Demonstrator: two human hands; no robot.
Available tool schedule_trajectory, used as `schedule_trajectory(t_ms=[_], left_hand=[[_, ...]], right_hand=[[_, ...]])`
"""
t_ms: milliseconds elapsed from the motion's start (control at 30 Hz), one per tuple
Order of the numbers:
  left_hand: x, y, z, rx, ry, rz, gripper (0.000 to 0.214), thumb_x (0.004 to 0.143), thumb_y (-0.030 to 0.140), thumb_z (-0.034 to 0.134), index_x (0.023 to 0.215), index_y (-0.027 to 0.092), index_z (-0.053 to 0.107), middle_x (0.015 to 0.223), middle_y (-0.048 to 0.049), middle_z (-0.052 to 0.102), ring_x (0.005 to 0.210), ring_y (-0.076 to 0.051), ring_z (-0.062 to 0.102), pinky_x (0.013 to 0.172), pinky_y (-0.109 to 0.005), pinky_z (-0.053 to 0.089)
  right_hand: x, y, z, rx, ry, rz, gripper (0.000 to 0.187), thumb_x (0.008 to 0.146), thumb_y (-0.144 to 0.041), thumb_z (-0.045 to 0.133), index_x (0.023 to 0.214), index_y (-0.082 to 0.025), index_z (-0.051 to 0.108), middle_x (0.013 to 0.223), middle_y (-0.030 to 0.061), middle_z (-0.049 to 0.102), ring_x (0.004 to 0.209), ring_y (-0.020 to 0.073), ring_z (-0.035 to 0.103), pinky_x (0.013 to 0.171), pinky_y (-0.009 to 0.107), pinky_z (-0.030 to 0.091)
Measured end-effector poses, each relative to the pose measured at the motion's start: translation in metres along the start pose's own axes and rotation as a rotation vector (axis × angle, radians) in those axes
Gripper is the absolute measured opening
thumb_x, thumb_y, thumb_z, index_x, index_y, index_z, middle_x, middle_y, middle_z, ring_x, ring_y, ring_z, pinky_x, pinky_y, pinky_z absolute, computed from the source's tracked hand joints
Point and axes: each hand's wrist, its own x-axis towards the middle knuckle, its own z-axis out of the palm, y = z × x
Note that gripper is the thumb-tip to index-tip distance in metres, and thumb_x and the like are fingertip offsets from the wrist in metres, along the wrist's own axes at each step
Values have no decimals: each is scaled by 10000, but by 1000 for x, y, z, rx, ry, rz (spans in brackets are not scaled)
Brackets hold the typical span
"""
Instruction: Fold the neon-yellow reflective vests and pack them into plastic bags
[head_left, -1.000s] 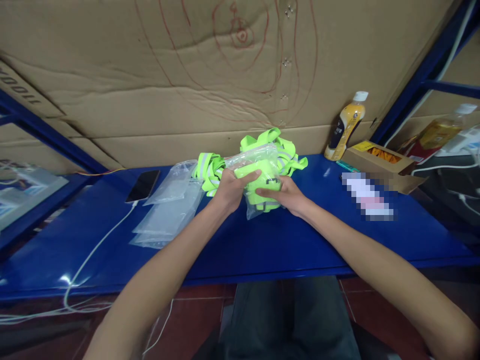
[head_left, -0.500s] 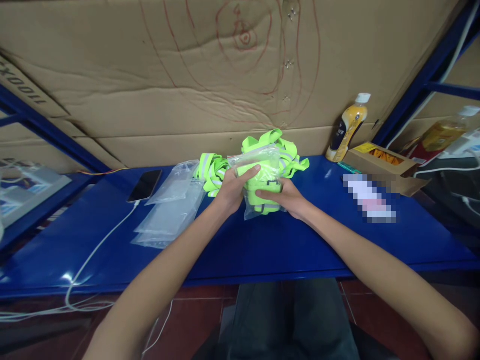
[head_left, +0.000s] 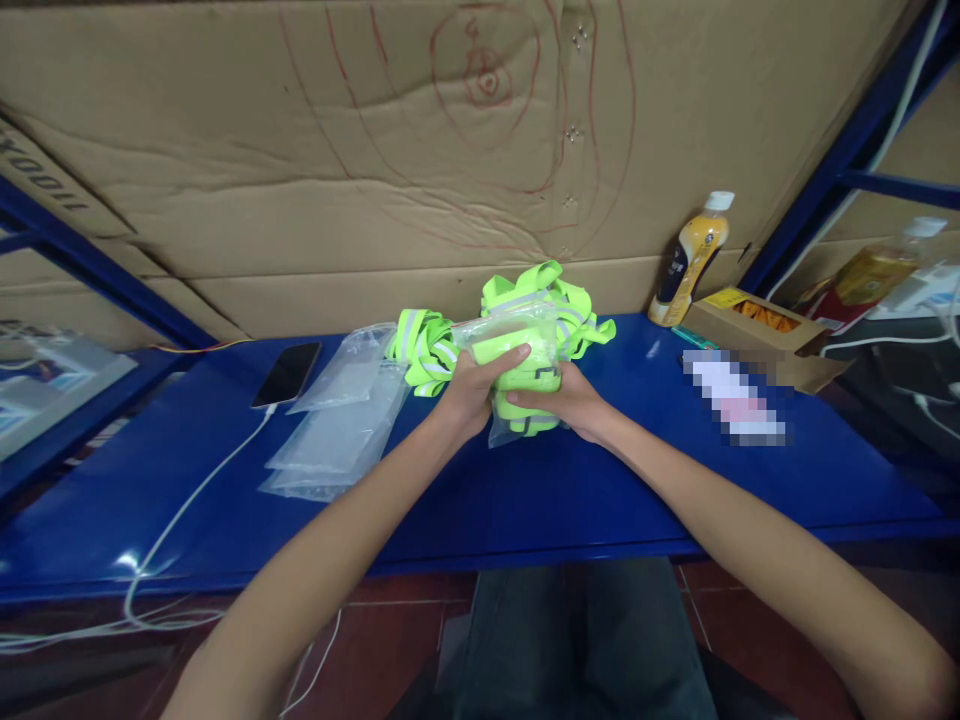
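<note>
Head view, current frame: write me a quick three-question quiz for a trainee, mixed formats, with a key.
1. True or false: only the right hand holds the bagged yellow-green bundle.
2. From the person's viewpoint, the loose clear bags lie where from that bundle? A) left B) right C) behind
3. Fill in: the yellow-and-black bottle has a ____ cap.

Key:
1. False: the left hand holds it too.
2. A
3. white

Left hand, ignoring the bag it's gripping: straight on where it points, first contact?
Likely the larger neon strap pile behind the clear bag, before the cardboard wall; one view leaves the depth gap unclear.
</note>
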Motion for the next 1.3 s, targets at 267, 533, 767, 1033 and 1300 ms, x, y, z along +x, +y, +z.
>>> schedule_trajectory(t_ms=[267,533,767,1033,1300], left_hand=[[-1,-2,0,22,-7,43,533,647,361,1024,1090,165,802,1150,-106,831,1029,-320,798,910,-411,653],[-5,-13,8,30,86,115,624,561,372,1058,1099,188,801,1178,-91,820,1140,-339,770,1004,-455,644],[-7,-11,10,90,141,116,543,589,353,1039,1049,198,797,1180,-95,815,1172,-353,756,1028,-486,633],[-3,-14,7,70,172,129,558,587,353,1039,1054,204,773,1117,-74,811,1078,-333,767,953,-464,636],[-3,-12,7,57,154,120,555,594,351,1035,1059,201,773,1099,-66,815,1050,-307,774,935,-426,640]], right_hand=[[-1,0,3,12,5,32,654,519,-305,1062,1115,-215,808,1157,51,827,1080,269,783,1096,515,616],[-4,-1,9,55,-11,51,675,429,-227,1067,1047,-194,798,1098,52,833,1057,266,785,1114,515,592],[-4,3,10,70,-20,34,679,460,-255,1064,1086,-214,803,1138,50,826,1100,271,776,1111,496,599],[-3,5,11,65,21,21,622,472,-293,1062,1021,-190,789,1063,42,824,1068,269,773,1096,485,583],[-2,6,12,65,44,7,627,462,-310,1062,1020,-223,790,1078,34,821,1076,276,770,1091,502,594]])
